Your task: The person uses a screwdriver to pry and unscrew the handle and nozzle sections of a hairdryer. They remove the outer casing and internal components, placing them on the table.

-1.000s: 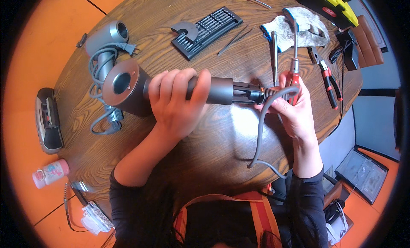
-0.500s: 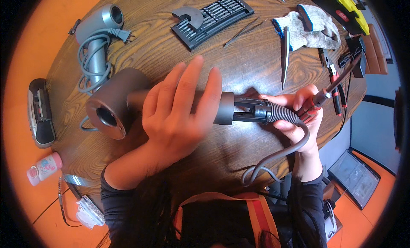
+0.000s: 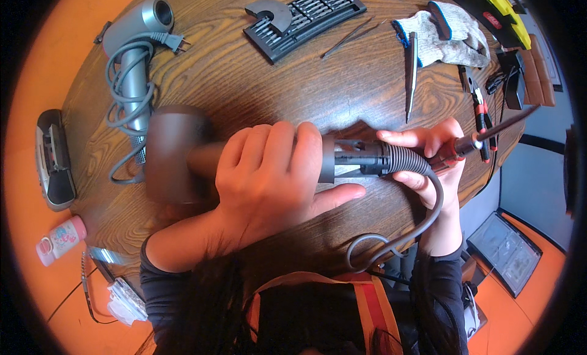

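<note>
A dark brown hair dryer (image 3: pixel 177 153) lies across the middle, its round head to the left and its handle pointing right. My left hand (image 3: pixel 269 172) is wrapped round the handle, thumb stretched along the near side. Past the handle's end, a black inner frame (image 3: pixel 361 158) is exposed, leading to a ribbed cord sleeve (image 3: pixel 403 161). My right hand (image 3: pixel 437 153) has thumb and forefinger at that sleeve, while its other fingers hold a screwdriver (image 3: pixel 469 143) with a red handle, its shaft pointing up and right. The grey cord (image 3: pixel 431 202) loops down below the right hand.
A silver-blue hair dryer (image 3: pixel 136 80) wrapped in its cord lies at the far left. Behind are a bit set (image 3: pixel 306 19), tweezers (image 3: pixel 351 38), a silver pen-like tool (image 3: pixel 411 77), work gloves (image 3: pixel 452 37) and red-handled pliers (image 3: pixel 479 110). A pink bottle (image 3: pixel 61 239) stands lower left.
My left hand has closed its raised fingers round the handle. The hair dryer has rolled, so its head's open end no longer faces me, and the inner frame has turned with it.
</note>
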`<state>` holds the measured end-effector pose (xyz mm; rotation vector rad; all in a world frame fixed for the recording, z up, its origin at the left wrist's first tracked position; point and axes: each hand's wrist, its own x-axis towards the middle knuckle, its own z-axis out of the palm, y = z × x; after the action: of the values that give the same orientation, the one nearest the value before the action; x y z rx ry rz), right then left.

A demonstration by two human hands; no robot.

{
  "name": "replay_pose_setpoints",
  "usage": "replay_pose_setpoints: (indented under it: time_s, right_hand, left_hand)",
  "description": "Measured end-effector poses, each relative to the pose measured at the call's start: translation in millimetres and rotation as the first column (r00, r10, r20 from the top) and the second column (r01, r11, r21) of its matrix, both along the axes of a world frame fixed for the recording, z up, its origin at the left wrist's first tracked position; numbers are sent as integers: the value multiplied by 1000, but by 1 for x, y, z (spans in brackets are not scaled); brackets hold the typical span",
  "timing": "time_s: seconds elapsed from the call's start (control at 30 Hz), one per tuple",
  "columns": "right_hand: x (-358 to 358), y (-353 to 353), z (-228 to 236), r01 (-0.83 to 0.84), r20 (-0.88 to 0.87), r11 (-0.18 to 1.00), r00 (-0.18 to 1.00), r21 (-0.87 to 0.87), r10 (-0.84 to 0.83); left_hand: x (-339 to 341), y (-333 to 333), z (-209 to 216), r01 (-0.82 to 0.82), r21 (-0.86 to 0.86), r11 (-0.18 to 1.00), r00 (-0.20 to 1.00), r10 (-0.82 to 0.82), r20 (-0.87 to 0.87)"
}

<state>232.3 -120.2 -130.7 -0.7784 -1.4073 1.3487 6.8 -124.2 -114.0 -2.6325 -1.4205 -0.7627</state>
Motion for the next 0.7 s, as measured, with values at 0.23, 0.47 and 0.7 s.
replay_pose_setpoints:
  time_s: [0.23, 0.47, 0.7]
  right_hand:
    - [-3, -4, -1, 37, -23, 999, 999, -34, -38]
    - [10, 3, -1, -50, 80, 997, 995, -64, 55]
    - [61, -11, 26, 266, 582, 959, 797, -102, -160]
  left_hand:
    - [1, 0, 0, 20, -69, 997, 999, -17, 49]
    - [2, 1, -1, 36, -165, 986, 999, -30, 35]
    - [10, 1, -23, 43, -134, 990, 998, -49, -42]
